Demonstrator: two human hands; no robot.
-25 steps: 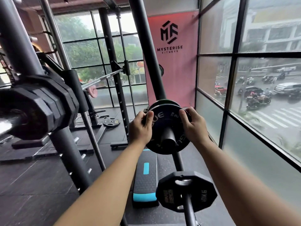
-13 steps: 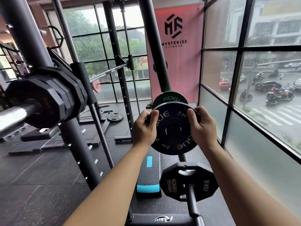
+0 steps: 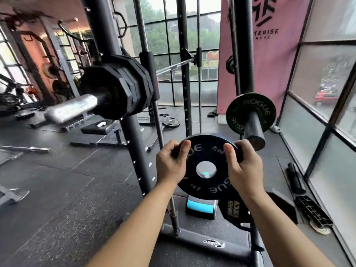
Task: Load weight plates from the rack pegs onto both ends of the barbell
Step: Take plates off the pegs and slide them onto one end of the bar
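Observation:
A small black Rogue plate [image 3: 207, 152] is off its peg, tilted face-up in front of me. My left hand [image 3: 170, 163] grips its left rim and my right hand [image 3: 243, 164] grips its right rim. Behind it, a green-lettered Rogue plate [image 3: 238, 107] stays on the rack peg [image 3: 253, 129]. The barbell sleeve [image 3: 71, 109] points toward me at upper left, carrying several black plates [image 3: 123, 91].
The rack upright [image 3: 134, 135] stands between the barbell end and my hands. A lower black plate [image 3: 234, 211] sits on a peg under the held one. A blue-edged step [image 3: 200, 207], a bench [image 3: 100, 130] and a loose plate [image 3: 170, 121] lie on the floor. Windows close the right side.
The black plate has slid off the peg and come down toward me, tilting flat. My view has swung left, bringing the loaded barbell end closer to the middle.

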